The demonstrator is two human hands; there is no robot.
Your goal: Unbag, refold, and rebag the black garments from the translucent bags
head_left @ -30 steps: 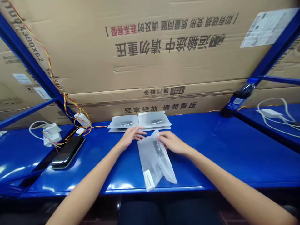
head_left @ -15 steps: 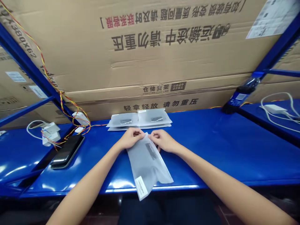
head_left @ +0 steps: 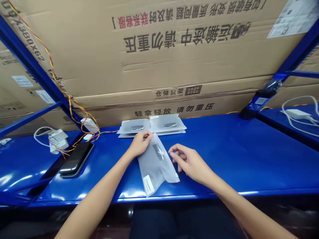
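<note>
A frosted zip bag (head_left: 156,166) lies slantwise over the blue shelf with its lower end toward me. A white label (head_left: 148,186) is at its lower left corner, a dark printed block (head_left: 158,151) is near its top, and a small zip slider (head_left: 176,176) sits at the lower right. My left hand (head_left: 142,143) pinches the bag's top corner between thumb and fingers. Just right of the bag's zip edge, my right hand (head_left: 188,162) hovers with loosely bent fingers, apart and with nothing visible in them.
Similar frosted bags (head_left: 166,123) lie in two stacks behind my hands. At left are a black phone-like device (head_left: 76,159), white adapters (head_left: 58,141) and red-yellow wires (head_left: 72,113). A dark bottle (head_left: 258,101) leans by the right post. Cardboard boxes (head_left: 159,66) form the back.
My right hand has let go of the bag's top edge and moved right and down along its side. My left hand keeps its pinch. The view has shifted slightly.
</note>
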